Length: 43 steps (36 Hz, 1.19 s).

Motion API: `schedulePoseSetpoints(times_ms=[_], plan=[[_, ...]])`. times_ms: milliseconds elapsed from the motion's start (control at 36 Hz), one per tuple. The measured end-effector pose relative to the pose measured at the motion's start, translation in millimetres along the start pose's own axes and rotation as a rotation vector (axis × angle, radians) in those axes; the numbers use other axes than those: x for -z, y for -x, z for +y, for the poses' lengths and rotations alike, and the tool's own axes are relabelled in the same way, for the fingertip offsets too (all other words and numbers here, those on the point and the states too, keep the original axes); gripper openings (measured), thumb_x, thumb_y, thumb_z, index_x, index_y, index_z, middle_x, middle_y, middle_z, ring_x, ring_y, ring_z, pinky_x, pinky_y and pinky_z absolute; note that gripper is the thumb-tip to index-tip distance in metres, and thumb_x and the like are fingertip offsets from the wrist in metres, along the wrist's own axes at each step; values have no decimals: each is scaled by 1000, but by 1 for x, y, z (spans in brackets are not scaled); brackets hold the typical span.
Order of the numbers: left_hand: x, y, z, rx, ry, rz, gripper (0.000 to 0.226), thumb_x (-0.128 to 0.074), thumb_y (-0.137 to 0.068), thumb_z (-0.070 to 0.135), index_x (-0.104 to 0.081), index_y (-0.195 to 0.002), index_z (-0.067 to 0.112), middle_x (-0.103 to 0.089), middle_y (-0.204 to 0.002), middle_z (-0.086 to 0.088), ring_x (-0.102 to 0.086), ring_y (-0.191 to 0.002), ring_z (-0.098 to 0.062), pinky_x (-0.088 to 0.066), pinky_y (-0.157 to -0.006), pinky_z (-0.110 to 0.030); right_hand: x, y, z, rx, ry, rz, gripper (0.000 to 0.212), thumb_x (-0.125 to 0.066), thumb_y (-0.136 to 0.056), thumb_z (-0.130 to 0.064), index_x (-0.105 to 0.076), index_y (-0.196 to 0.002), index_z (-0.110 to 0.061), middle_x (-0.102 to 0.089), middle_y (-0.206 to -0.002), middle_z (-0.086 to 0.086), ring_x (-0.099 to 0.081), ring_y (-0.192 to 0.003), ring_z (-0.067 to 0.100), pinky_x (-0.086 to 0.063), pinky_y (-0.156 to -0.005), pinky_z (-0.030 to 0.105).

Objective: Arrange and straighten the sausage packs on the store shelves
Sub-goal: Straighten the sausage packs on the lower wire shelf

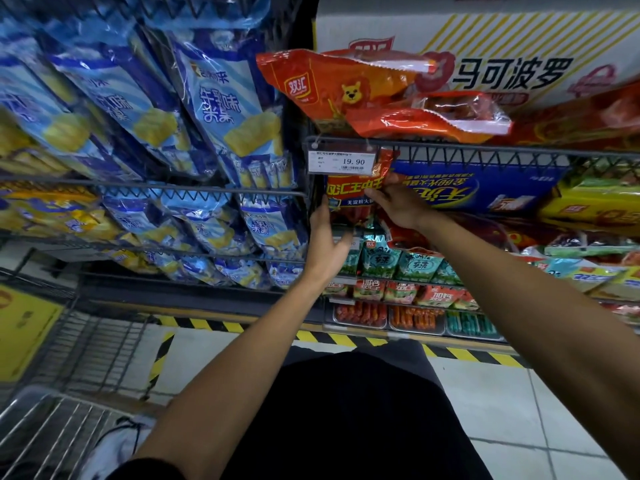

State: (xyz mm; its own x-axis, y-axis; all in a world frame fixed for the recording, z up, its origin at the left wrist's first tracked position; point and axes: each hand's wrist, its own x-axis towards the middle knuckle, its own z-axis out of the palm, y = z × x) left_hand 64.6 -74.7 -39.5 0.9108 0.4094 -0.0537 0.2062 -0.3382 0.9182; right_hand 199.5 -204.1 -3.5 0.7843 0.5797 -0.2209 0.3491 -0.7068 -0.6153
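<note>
**Both hands square up a red pack**

The red plastic sausage pack (349, 199) stands upside-down at the left end of the wire shelf (485, 152), under the price tag (341, 162). The right hand (394, 206) grips its right edge with curled fingers; the left hand (325, 240), fingers straight, braces its left side, likely to steady it.
</note>
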Motion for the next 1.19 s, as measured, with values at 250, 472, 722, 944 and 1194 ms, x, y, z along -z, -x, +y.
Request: schedulePoseSetpoints(times_ms=[250,472,722,944,1194], plan=[[9,8,2,13,-133,-13,76,-56,-101,11,-13,-163,20,-18,-169,1,-22,-153,-19,-25,-112,-19,-1,-4,-9,-56,43,-68,60,-32,-107,-48,-48,-141,-1,-33,-154,13,-36,-139,30,-33,-114,37],[35,14,-17,-375,-483,-131,77,-62,-94,3,-26,-160,16,-15,-169,-2,-11,-157,-20,-25,-124,-34,3,5,-5,-97,-14,-94,65,-38,-99,-62,-64,-120,-6,-66,-121,19,-61,-109,33,-49,-100,49],[38,-7,-17,-493,-667,-264,85,-63,-91,8,-18,-162,14,-3,-171,-9,-1,-158,-28,-19,-124,-38,5,47,-11,-35,-66,-58,47,-47,-106,-30,-42,-152,-17,-52,-149,9,-50,-135,29,-42,-110,46],[30,-1,-17,-495,-682,-233,85,-65,-89,7,-21,-161,13,-5,-170,-12,-1,-158,-31,-16,-126,-42,12,70,-3,55,122,-80,52,-44,-106,-41,-38,-155,-22,-41,-158,5,-38,-144,26,-31,-116,35],[12,40,-2,-387,-582,-175,84,-66,-96,12,-16,-162,25,-9,-170,3,-4,-158,-18,-11,-122,-16,43,122,37,200,167,16,61,-42,-99,-58,-41,-153,-29,-42,-157,-6,-36,-145,16,-33,-117,34]])
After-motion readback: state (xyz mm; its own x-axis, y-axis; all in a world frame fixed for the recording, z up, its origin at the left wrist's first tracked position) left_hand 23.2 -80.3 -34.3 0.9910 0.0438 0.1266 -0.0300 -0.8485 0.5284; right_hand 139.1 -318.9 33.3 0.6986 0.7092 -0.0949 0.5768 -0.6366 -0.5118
